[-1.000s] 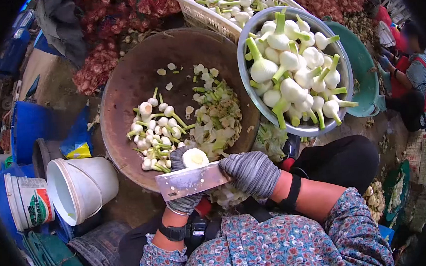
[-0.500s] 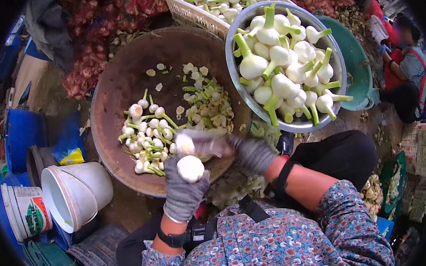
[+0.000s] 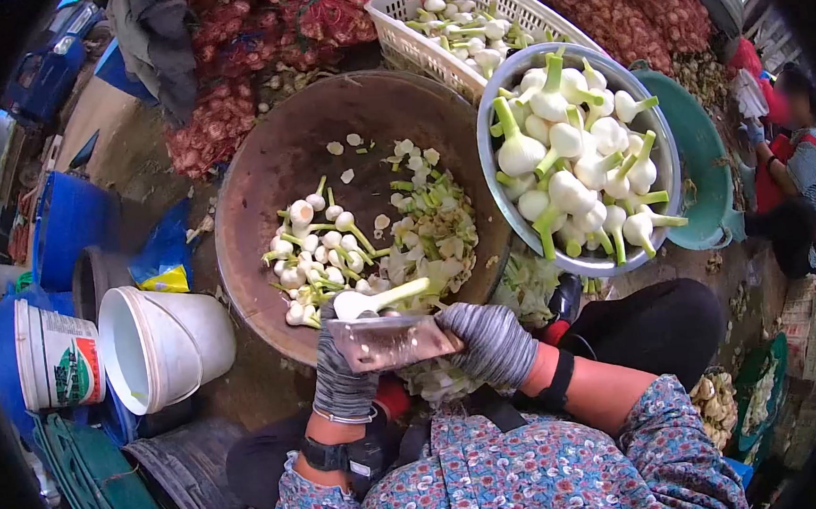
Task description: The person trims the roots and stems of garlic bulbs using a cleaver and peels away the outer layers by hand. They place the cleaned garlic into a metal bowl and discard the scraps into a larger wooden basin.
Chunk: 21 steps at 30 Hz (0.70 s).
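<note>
My left hand (image 3: 343,377), in a grey knit glove, is closed around a white garlic bulb (image 3: 355,305) whose pale green stem points right. In my gloved right hand (image 3: 495,343) is a broad-bladed cleaver (image 3: 386,342), its wet blade held flat across the near side of the bulb and in front of my left fingers. Both hands are over the near rim of a wide brown basin (image 3: 274,160). Inside it, a pile of small garlic bulbs (image 3: 327,251) lies left of a heap of trimmed stems and skins (image 3: 439,219).
A metal bowl heaped with garlic (image 3: 673,151) stands right of the basin, beside a green tub (image 3: 704,153). Behind is a white crate (image 3: 402,33) of garlic. White buckets (image 3: 173,347) lie at left. Red net sacks (image 3: 219,116) line the back. Another person (image 3: 804,170) sits far right.
The bulb has turned so its stem now points right. The cleaver, blurred above the bulb before, now lies across its near side. The whole view has shifted slightly.
</note>
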Available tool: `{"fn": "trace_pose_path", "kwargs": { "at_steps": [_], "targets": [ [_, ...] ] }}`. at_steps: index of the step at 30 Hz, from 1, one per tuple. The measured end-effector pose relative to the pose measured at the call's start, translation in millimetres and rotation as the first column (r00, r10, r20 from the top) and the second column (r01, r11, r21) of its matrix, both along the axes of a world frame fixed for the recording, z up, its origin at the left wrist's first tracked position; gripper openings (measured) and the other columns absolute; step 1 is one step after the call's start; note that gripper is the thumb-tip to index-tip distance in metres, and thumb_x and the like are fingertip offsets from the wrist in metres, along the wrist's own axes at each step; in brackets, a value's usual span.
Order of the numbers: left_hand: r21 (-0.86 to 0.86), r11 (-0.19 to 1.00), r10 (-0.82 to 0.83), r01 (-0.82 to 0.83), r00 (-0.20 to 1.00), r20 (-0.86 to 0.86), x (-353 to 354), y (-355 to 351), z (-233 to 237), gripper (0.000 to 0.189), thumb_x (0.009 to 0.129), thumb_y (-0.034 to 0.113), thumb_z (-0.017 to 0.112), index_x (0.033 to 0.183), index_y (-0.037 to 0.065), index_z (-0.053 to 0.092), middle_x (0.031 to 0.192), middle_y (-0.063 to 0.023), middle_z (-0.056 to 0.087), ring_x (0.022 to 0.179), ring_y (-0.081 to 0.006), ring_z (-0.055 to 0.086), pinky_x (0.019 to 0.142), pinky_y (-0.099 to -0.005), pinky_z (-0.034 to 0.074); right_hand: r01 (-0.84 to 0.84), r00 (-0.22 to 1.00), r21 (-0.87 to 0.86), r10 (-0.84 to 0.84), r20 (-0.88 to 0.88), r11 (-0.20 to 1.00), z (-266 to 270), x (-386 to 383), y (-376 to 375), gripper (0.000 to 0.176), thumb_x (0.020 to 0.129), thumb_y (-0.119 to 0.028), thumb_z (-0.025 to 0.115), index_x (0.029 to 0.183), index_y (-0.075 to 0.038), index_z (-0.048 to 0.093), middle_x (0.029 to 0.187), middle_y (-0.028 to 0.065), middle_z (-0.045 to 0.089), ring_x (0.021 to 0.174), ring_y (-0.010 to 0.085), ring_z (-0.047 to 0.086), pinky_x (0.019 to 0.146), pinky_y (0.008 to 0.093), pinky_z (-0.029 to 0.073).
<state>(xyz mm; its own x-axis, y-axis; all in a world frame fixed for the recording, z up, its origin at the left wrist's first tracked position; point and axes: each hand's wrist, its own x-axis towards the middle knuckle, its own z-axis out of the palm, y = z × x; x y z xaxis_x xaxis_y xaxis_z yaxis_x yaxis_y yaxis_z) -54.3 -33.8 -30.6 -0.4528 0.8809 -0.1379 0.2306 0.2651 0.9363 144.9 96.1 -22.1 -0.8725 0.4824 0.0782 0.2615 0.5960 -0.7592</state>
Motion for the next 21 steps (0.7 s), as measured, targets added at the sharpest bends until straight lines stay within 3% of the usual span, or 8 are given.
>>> {"fn": "trace_pose_path", "kwargs": {
  "at_steps": [2,6,13,15,16,18,20,21],
  "targets": [
    [0.003,0.999,0.039,-0.039,0.997,0.062,12.7,-0.7,6.8,0.052,0.073,0.03,0.078,0.112,0.001,0.059,0.104,-0.0092,0.065,0.097,-0.0217,0.062,0.091,-0.0349,0.048,0.005,1.0,0.002,-0.005,0.025,1.0,0.4,2.5,-4.0,0.026,0.075,-0.016,0.068,0.099,-0.009,0.061,0.082,0.0157,0.062,0.079,0.0366,0.064,0.067,0.0439,0.052],
    [-0.122,0.971,-0.24,0.206,0.847,-0.474,33.4,14.7,26.3,0.041,0.078,0.026,0.072,0.111,0.005,0.06,0.103,-0.009,0.066,0.095,-0.0254,0.065,0.085,-0.0353,0.051,0.113,0.993,-0.051,-0.111,0.038,0.992,-2.0,5.4,-1.7,0.03,0.079,-0.026,0.07,0.101,-0.008,0.062,0.086,0.0154,0.064,0.081,0.0371,0.064,0.069,0.0433,0.052],
    [-0.018,0.979,-0.182,0.203,0.83,-0.528,42.6,15.7,7.9,0.035,0.075,0.023,0.072,0.105,0.007,0.064,0.097,-0.0062,0.067,0.092,-0.0212,0.065,0.083,-0.0336,0.052,0.092,0.996,0.073,-0.091,-0.021,0.993,-15.0,15.6,-0.8,0.023,0.075,-0.016,0.064,0.096,-0.008,0.059,0.081,0.0164,0.06,0.077,0.038,0.062,0.065,0.0444,0.05],
    [0.099,0.983,-0.143,0.152,0.985,-0.093,44.4,14.5,10.1,0.038,0.076,0.029,0.072,0.105,0.006,0.064,0.094,-0.0069,0.066,0.084,-0.0205,0.063,0.08,-0.0352,0.053,0.094,0.995,0.064,-0.093,-0.033,0.993,-5.4,14.7,-0.4,0.021,0.078,-0.015,0.062,0.097,-0.006,0.058,0.081,0.0167,0.061,0.078,0.0379,0.063,0.065,0.0438,0.05],
    [0.118,0.992,-0.1,0.053,0.889,0.446,44.8,13.7,15.0,0.041,0.077,0.034,0.071,0.105,0.006,0.063,0.092,-0.0081,0.065,0.077,-0.0205,0.062,0.077,-0.0373,0.053,0.141,0.989,0.015,-0.142,0.037,0.99,-10.1,14.7,-0.1,0.022,0.079,-0.016,0.062,0.098,-0.006,0.058,0.083,0.0177,0.062,0.079,0.0385,0.063,0.066,0.0444,0.051],
    [0.005,0.995,-0.006,-0.103,-0.001,1.0,46.1,13.3,29.4,0.05,0.079,0.046,0.069,0.106,0.005,0.062,0.088,-0.0105,0.064,0.062,-0.0205,0.059,0.073,-0.0413,0.054,0.246,0.956,-0.069,-0.231,0.18,0.967,-31.1,17.0,4.4,0.024,0.081,-0.018,0.061,0.101,-0.004,0.058,0.086,0.0198,0.064,0.082,0.0397,0.064,0.069,0.0457,0.051],
    [0.07,0.994,-0.059,-0.078,0.138,0.989,51.9,11.3,49.1,0.057,0.081,0.053,0.062,0.109,0.003,0.058,0.079,-0.0086,0.06,0.056,-0.0174,0.054,0.064,-0.0423,0.053,0.013,0.85,0.023,-0.023,0.526,1.0,-54.4,20.8,34.5,0.03,0.085,-0.026,0.059,0.106,-0.004,0.06,0.091,0.0261,0.065,0.086,0.0432,0.062,0.077,0.0511,0.05],
    [0.082,0.992,-0.059,-0.093,0.224,0.973,50.3,12.8,55.6,0.055,0.082,0.05,0.063,0.111,0.003,0.057,0.079,-0.0085,0.06,0.058,-0.0179,0.055,0.065,-0.0424,0.053,0.127,0.881,0.085,-0.152,0.447,0.988,-103.9,33.3,35.0,0.029,0.086,-0.026,0.059,0.105,-0.004,0.061,0.091,0.0259,0.065,0.085,0.0426,0.063,0.076,0.0499,0.05]
  ]
}}
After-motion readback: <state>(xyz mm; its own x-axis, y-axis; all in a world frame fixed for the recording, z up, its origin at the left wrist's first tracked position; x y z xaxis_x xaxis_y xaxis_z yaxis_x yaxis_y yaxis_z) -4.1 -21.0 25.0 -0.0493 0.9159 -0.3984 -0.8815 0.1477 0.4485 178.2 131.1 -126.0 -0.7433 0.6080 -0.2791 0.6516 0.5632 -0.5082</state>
